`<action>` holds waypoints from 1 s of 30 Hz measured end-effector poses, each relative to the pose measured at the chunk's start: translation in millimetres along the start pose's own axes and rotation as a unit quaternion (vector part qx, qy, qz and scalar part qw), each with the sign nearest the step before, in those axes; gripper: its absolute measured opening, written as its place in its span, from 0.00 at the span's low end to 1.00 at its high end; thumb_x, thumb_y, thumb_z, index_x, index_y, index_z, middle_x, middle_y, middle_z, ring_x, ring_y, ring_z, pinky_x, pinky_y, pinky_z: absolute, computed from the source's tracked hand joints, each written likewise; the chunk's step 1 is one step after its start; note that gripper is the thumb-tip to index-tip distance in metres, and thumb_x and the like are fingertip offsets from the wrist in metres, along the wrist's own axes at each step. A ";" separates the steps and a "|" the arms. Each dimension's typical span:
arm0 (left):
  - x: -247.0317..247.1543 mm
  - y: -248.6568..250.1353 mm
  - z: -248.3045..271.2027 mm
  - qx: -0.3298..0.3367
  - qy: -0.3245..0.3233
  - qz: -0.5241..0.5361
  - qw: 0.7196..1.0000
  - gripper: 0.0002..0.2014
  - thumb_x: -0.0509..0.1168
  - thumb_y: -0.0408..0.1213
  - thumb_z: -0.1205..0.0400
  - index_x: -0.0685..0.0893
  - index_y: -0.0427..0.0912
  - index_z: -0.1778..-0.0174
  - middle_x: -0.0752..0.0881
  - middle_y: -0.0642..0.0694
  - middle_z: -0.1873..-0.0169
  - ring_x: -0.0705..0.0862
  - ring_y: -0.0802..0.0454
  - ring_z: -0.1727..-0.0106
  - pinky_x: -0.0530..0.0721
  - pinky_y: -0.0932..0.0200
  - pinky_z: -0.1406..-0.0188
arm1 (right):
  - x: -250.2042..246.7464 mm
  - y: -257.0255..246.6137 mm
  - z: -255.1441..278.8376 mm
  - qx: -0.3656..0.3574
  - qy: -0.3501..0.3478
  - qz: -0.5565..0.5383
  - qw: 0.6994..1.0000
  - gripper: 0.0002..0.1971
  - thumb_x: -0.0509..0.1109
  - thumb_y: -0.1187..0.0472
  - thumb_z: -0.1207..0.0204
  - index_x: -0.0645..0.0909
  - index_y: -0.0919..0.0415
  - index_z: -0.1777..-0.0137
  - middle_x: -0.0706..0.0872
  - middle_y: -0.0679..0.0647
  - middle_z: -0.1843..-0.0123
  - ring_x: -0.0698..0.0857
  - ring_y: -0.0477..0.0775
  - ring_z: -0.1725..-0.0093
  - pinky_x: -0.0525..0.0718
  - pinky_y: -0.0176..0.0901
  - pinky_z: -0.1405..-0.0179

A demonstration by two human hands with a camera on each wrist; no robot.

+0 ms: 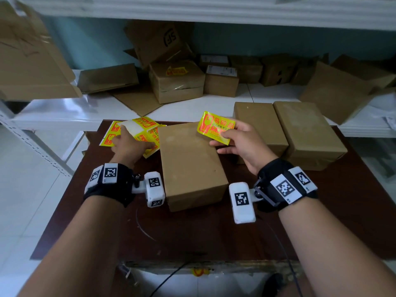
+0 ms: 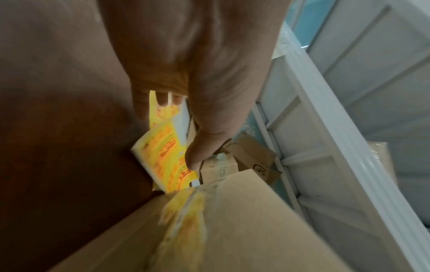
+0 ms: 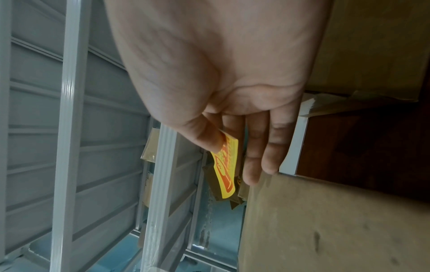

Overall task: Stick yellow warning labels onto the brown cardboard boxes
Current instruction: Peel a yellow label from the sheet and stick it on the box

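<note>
A plain brown cardboard box (image 1: 190, 163) stands in the middle of the dark wooden table (image 1: 192, 232). My right hand (image 1: 225, 139) hovers over its far right corner and pinches one peeled yellow warning label (image 1: 216, 127) between thumb and fingers. In the right wrist view the label (image 3: 227, 169) hangs from the thumb beside the box (image 3: 325, 220). My left hand (image 1: 130, 144) holds the curled sheet of yellow labels (image 1: 145, 125) left of the box. The thumb (image 2: 197, 156) presses on the sheet (image 2: 165, 152), fingers curled behind it.
Two more brown boxes (image 1: 259, 127) (image 1: 306, 131) sit side by side at the table's far right. A white shelf (image 1: 64, 112) behind holds several boxes and flattened cardboard. One box (image 1: 177, 82) there carries a yellow label. A cable runs along the table's near edge.
</note>
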State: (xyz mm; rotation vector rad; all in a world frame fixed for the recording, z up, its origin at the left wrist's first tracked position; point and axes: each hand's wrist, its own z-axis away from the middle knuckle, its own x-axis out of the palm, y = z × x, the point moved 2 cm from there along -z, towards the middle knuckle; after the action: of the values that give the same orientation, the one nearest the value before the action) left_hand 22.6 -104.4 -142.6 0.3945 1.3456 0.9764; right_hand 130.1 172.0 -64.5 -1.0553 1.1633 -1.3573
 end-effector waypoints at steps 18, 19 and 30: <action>4.1 69.4 76.8 0.244 -0.264 0.048 0.932 0.19 0.76 0.30 0.22 0.87 0.50 0.36 0.89 0.44 0.47 0.86 0.63 0.54 0.81 0.73 0.51 | -23.1 -7.3 4.6 -0.008 -0.060 -0.002 0.998 0.19 0.57 0.69 0.10 0.73 0.61 0.21 0.88 0.59 0.35 0.94 0.56 0.50 0.90 0.43 0.58; 4.5 74.1 80.4 0.244 -0.256 0.056 0.934 0.18 0.76 0.32 0.21 0.87 0.51 0.37 0.89 0.45 0.44 0.86 0.61 0.50 0.80 0.71 0.49 | -22.9 -7.2 5.1 -0.005 -0.065 0.000 0.998 0.19 0.58 0.69 0.10 0.72 0.62 0.21 0.88 0.59 0.36 0.94 0.57 0.49 0.90 0.44 0.58; 21.4 98.3 102.2 0.194 -0.206 0.153 0.947 0.08 0.75 0.37 0.20 0.90 0.43 0.46 0.88 0.47 0.63 0.83 0.59 0.66 0.81 0.63 0.64 | -12.9 -8.8 15.4 0.013 -0.142 0.032 0.989 0.20 0.59 0.70 0.11 0.73 0.58 0.22 0.89 0.59 0.39 0.93 0.55 0.51 0.90 0.43 0.54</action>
State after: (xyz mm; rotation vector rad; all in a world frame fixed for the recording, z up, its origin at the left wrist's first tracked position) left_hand 80.7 -3.1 -59.4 1.0736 1.1020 0.8138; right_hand 145.2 183.5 -53.6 -1.1418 0.9577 -1.1267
